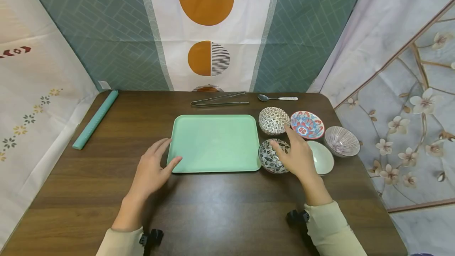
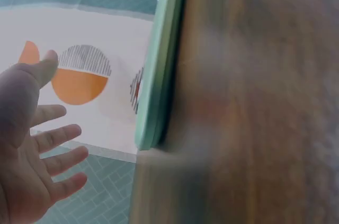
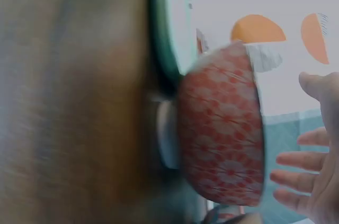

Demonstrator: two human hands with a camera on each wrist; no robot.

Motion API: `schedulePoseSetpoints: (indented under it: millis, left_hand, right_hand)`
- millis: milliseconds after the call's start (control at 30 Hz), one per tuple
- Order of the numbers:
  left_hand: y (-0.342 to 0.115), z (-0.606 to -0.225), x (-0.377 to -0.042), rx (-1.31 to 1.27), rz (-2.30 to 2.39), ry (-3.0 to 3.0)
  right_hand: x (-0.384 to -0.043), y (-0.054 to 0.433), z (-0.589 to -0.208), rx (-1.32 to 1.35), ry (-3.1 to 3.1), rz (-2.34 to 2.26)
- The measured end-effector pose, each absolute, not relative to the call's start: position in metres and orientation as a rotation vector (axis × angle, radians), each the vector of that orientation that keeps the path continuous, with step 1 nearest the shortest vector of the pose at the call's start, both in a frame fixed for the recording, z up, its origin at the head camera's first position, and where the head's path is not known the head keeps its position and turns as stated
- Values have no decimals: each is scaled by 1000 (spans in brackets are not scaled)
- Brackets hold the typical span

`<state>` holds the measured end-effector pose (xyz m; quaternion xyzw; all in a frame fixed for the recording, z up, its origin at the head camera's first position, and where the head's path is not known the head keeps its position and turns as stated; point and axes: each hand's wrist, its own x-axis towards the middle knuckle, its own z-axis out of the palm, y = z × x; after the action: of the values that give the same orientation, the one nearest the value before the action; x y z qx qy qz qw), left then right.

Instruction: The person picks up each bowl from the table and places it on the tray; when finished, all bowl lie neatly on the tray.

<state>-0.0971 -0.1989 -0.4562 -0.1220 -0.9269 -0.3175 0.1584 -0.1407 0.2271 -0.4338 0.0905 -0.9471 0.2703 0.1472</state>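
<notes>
Rounded-rectangular mint tray [image 1: 215, 144], smooth; left hand [image 1: 151, 168] spread at its 8 o'clock, right hand [image 1: 299, 155] spread over floral-patterned round bowl [image 1: 272, 162], 3 o'clock.

Kitchen-like set-up — printed cloths [image 1: 117, 31] hang on three sides of a wooden worktop [image 1: 220, 212] carrying bowls [image 1: 307, 125], tray [image 1: 215, 143] and tongs [image 1: 220, 104].

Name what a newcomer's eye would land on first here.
The mint-green tray leads, lying on the brown table beside the left hand. Just right of it cluster five bowls, with the right hand over some of them. Behind, orange half-circles stand out on a white panel.
</notes>
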Motion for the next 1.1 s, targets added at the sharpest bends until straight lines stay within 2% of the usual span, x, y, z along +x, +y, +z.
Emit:
schedulePoseSetpoints:
  millis: [367,633,1100]
  left_hand:
    - [-193,-457,-104,-227,-1204,-2592]
    - [-197,-471,-109,-126,-1363,-2594]
    - [-210,-492,-108,-15,-1313,-2681]
  right_hand:
    - [-149,257,-414,129,-2634,891]
    - [-153,282,-412,49,-2594,945]
    - [-149,333,-417,-113,-2627,1005]
